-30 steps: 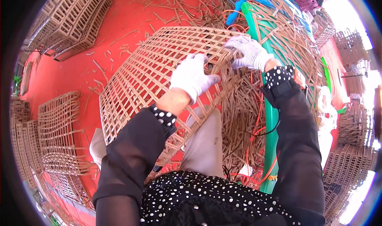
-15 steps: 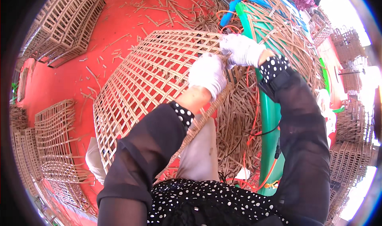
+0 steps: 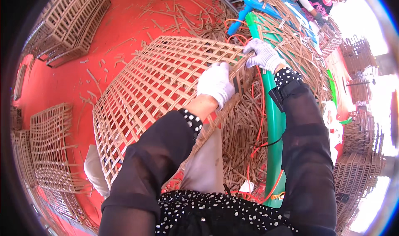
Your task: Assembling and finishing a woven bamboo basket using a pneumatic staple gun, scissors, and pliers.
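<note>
A large panel of light-brown woven strips (image 3: 160, 76), an open lattice with a thicker rim, lies tilted across my knees. My left hand (image 3: 217, 85), in a white glove, is closed on its right-hand rim. Farther along, at the upper right corner, my right hand (image 3: 265, 56), in a striped white glove, pinches the edge between thumb and fingers. A short dark piece shows on the rim between the two hands; I cannot make out what it is. My fingertips are partly hidden by the gloves and weave.
A green bench (image 3: 274, 128) bearing loose strips stands at my right, beside a heap of strips (image 3: 241, 140) and an orange cord. Stacked lattice pieces (image 3: 68, 22) stand far left, others (image 3: 52, 140) lower left. A person (image 3: 318, 3) works at the upper right, past a blue table.
My hands have moved apart: the right shifted to the right along the corner, the left slightly down. The panel's corner shows between them. The person at upper right has come into view.
</note>
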{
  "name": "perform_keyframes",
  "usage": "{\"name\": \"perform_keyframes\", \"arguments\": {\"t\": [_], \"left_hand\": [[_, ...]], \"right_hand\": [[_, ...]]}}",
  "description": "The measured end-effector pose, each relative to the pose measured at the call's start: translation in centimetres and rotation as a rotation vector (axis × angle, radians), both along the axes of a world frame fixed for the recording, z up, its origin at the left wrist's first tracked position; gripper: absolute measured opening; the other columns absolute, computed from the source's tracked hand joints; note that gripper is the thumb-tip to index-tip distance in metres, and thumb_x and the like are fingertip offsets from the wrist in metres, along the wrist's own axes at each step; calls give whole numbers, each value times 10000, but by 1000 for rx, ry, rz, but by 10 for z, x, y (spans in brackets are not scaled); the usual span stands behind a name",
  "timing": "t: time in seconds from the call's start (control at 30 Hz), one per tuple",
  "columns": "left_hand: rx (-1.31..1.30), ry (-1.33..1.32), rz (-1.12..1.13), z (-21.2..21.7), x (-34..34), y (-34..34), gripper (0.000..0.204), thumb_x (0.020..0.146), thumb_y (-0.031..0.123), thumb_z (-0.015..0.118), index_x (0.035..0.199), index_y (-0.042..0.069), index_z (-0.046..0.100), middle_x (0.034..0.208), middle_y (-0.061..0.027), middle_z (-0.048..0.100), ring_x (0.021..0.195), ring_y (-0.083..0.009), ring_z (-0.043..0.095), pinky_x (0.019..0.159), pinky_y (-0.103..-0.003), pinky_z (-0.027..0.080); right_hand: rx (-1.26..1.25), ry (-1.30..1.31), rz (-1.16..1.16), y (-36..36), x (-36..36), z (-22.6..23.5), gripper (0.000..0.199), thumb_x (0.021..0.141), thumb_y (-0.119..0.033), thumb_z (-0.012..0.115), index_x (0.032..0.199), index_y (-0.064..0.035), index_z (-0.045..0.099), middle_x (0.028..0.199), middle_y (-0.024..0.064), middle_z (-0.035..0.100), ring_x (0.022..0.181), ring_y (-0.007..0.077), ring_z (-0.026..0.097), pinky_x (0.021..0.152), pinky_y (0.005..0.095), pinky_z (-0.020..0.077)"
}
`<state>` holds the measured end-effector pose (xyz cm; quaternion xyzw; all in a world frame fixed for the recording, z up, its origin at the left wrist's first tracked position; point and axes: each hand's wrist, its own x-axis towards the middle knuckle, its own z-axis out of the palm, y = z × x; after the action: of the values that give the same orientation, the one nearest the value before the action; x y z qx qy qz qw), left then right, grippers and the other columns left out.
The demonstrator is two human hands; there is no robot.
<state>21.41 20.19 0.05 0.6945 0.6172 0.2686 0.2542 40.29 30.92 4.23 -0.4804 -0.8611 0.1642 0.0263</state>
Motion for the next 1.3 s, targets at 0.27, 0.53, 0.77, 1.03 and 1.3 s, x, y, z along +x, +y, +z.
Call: {"name": "perform_keyframes", "arguments": {"t": [0.27, 0.53, 0.77, 1.03, 1.3], "left_hand": [[-347, -418, -239, 36, -163, -48, 327, 821, 207, 528, 1069, -2, 567, 836, -62, 595, 725, -137, 555, 664, -269, 468], [-371, -131, 264, 46, -277, -251, 317, 795, 176, 633, 1060, 17, 561, 806, -57, 596, 714, -152, 589, 683, -266, 477], [100, 177, 189, 40, -203, -280, 444, 679, 217, 716, 1077, 83, 569, 1046, -98, 573, 997, -285, 530, 876, -378, 415], [265, 495, 32, 13, -124, -191, 372, 765, 195, 580, 1113, 72, 535, 980, -73, 524, 893, -243, 536, 703, -368, 477], [285, 383, -13, 6, -129, -172, 244, 806, 195, 557, 1018, 77, 585, 951, -106, 548, 884, -273, 567, 665, -406, 494]], "right_hand": [[226, 153, 349, -69, -59, 13, 375, 691, -251, 682, 1034, -132, 587, 1129, 91, 549, 1054, 274, 529, 899, 360, 430], [105, 157, 568, -103, -95, -11, 352, 620, -197, 722, 940, -109, 605, 910, 65, 588, 908, 264, 545, 805, 372, 441], [359, 228, 815, -106, -89, -35, 599, 588, -24, 695, 1154, -104, 515, 1069, 90, 557, 1033, 302, 529, 919, 421, 407], [419, 185, 769, -112, -98, -30, 478, 635, -54, 693, 1094, -98, 567, 1024, 83, 602, 970, 278, 567, 890, 390, 442], [490, 267, 787, -105, -86, -42, 497, 656, -26, 663, 1130, -110, 539, 1066, 81, 583, 1023, 266, 547, 938, 402, 410]]}}
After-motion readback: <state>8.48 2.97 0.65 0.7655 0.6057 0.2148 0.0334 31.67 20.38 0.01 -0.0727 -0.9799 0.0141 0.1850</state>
